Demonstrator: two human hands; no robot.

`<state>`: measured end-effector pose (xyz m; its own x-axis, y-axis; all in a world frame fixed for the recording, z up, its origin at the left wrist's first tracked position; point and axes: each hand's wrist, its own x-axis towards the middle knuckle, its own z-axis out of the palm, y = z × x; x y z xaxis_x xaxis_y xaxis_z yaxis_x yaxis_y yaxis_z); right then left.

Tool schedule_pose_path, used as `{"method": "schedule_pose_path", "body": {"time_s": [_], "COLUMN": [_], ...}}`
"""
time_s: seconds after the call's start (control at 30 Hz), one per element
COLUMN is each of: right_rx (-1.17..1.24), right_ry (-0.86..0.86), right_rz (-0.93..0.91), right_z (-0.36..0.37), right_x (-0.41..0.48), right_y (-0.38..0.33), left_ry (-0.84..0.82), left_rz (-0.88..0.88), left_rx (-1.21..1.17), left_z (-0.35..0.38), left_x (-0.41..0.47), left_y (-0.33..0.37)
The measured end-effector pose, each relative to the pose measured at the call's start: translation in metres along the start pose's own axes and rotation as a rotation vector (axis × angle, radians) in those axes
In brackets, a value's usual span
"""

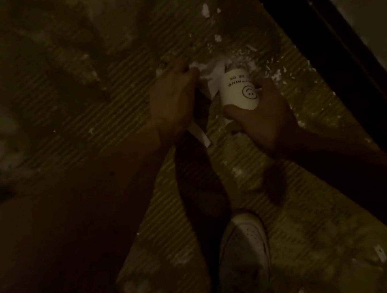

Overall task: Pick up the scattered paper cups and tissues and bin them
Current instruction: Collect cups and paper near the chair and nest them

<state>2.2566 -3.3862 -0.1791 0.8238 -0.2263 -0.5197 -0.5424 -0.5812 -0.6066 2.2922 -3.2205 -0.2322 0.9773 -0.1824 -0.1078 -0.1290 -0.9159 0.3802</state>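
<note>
The scene is very dark. My right hand (261, 117) grips a white paper cup (236, 89) printed with a smiley face and black lettering, its mouth pointing away from me. My left hand (173, 97) is closed on crumpled white tissue (212, 70), part of which touches the cup's rim; a white strip (198, 133) of it hangs below my wrist. Small white paper scraps (205, 9) lie scattered on the ground beyond both hands.
The ground is a ribbed, yellowish surface (111, 88). A dark beam or edge (335, 36) runs diagonally along the right side. My white shoe (244, 250) stands below the hands. More white scraps (380, 252) lie at the lower right.
</note>
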Motion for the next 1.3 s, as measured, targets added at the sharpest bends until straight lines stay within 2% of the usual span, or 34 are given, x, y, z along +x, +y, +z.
{"method": "schedule_pose_path", "body": {"time_s": [0.1, 0.2, 0.3, 0.4, 0.5, 0.6, 0.73, 0.8, 0.93, 1.07, 1.17, 1.3], "right_rx": [0.103, 0.183, 0.224, 0.271, 0.371, 0.497, 0.661, 0.752, 0.827, 0.876, 0.915, 0.921], "right_ry": [-0.073, -0.144, -0.189, -0.233, -0.327, -0.343, -0.307, -0.256, -0.080, 0.155, 0.308, 0.475], "right_rz": [0.047, 0.127, 0.215, 0.233, 0.268, 0.285, 0.245, 0.222, 0.141, 0.098, 0.115, 0.165], "right_z": [-0.009, -0.025, -0.047, -0.069, -0.094, -0.124, -0.168, -0.191, -0.244, -0.301, -0.336, -0.366], "right_x": [-0.013, -0.044, -0.091, -0.143, -0.194, -0.245, -0.314, -0.353, -0.449, -0.569, -0.670, -0.792], "right_y": [-0.006, -0.017, -0.034, -0.058, -0.078, -0.087, -0.085, -0.077, -0.048, 0.001, 0.042, 0.101], "left_ry": [-0.026, -0.102, -0.121, -0.157, -0.227, -0.270, -0.288, -0.340, -0.520, -0.711, -0.802, -0.945], "left_rz": [-0.099, -0.172, -0.489, -0.738, -0.827, -0.849, -0.759, -0.640, -0.438, -0.378, -0.233, -0.039], "left_rx": [-0.173, -0.392, -0.587, -0.916, -1.104, -1.138, -1.170, -1.199, -1.358, -1.500, -1.443, -1.223], "left_z": [-0.018, -0.051, -0.095, -0.151, -0.204, -0.240, -0.283, -0.301, -0.337, -0.366, -0.380, -0.384], "left_x": [-0.004, -0.043, -0.090, -0.128, -0.163, -0.194, -0.225, -0.246, -0.307, -0.391, -0.465, -0.558], "left_y": [0.008, 0.028, 0.053, 0.079, 0.106, 0.131, 0.182, 0.214, 0.291, 0.388, 0.453, 0.531]}}
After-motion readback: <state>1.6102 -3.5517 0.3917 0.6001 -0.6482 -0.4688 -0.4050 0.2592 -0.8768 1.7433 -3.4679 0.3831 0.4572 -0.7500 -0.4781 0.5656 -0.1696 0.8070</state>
